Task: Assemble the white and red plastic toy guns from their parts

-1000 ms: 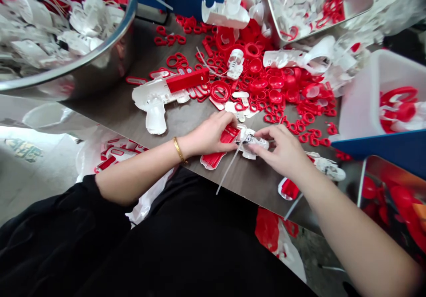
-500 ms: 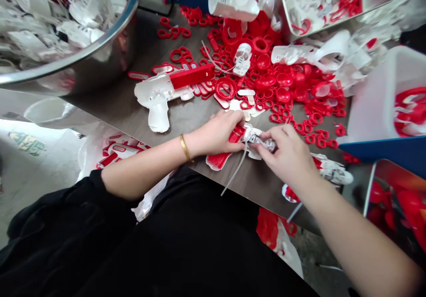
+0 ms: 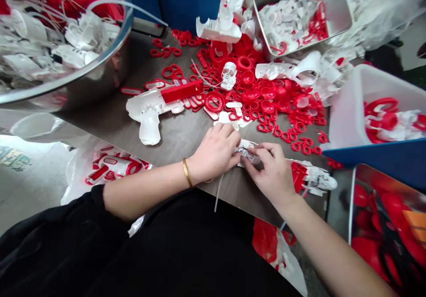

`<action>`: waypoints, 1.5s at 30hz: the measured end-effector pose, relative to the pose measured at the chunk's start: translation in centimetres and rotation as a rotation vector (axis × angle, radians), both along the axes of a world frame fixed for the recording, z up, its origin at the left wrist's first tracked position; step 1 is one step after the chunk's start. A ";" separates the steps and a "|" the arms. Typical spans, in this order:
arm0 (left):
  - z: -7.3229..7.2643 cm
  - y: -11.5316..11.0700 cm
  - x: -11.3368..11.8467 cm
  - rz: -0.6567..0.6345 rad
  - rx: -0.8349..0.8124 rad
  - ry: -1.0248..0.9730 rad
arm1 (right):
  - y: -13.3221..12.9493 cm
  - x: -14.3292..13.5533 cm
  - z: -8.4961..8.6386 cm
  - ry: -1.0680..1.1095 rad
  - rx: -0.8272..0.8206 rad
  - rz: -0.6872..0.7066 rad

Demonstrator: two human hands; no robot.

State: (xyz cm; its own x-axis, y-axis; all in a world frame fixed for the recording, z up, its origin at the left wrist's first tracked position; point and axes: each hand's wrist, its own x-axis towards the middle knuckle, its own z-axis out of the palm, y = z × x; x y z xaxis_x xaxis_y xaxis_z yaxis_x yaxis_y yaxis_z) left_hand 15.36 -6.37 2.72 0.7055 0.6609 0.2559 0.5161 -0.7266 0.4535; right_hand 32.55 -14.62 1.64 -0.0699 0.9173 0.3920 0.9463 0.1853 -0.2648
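Observation:
My left hand [image 3: 216,151] is closed over a white and red toy gun [image 3: 244,145] near the table's front edge and hides most of its body. The fingertips of my right hand [image 3: 271,170] pinch a whitish part [image 3: 251,156] at its right end; I cannot make out that part's exact shape. A thin clear tube [image 3: 218,195] hangs from under the left fingers past the edge. Right of my right hand lies another red and white toy gun piece [image 3: 314,177] with a tube. A white toy gun half shell [image 3: 149,115] with a red top lies to the left.
Red plastic rings and cups [image 3: 248,95] are heaped behind my hands. A steel bowl [image 3: 123,44] of white parts stands left, a metal tray [image 3: 339,31] at the back, a translucent bin [image 3: 346,106] and another metal tray [image 3: 353,204] on the right.
The view has shifted, so the scene sits a little lower and further left. My left hand now covers the red part of the toy gun. The right fingers still pinch at its end.

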 end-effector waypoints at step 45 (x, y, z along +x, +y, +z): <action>-0.5 2.7 0.1 -0.259 0.121 0.189 | 6.0 3.4 2.9 -0.079 -0.409 -0.353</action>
State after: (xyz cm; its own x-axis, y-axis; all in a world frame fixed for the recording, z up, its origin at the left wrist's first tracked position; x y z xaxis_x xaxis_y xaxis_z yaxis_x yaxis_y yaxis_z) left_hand 15.47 -3.67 2.22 0.8886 0.4259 0.1704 0.3737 -0.8875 0.2697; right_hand 35.93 -8.60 4.51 0.2549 0.9670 0.0042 0.9524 -0.2503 -0.1740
